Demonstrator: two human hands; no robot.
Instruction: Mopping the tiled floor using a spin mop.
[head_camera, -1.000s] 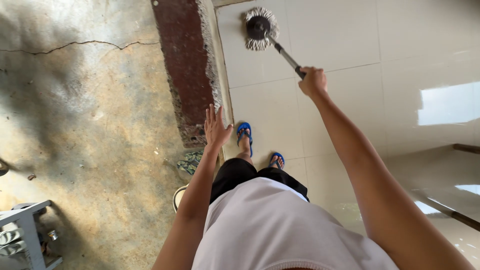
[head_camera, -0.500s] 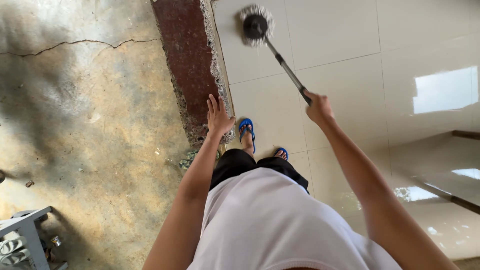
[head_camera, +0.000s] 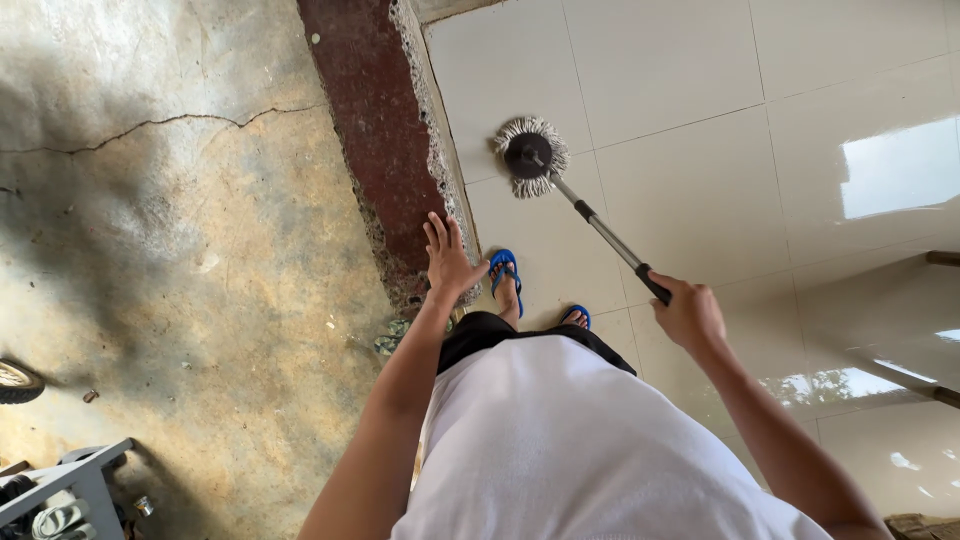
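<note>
mop sits in your right hand, fingers curled tight around its handle, round head flat on the glossy tiles ahead of your two blue sandals. your left hand hangs empty, fingers spread, over the brick-red ledge. one grey rack holds sandals at lower left.

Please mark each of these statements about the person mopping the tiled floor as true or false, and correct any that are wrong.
1. The right hand grips the mop handle. True.
2. The left hand also holds the handle. False: it is open and holds nothing.
3. The mop head lies on the rough concrete. False: it is on the glossy tiles.
4. The person wears blue sandals. True.
</note>
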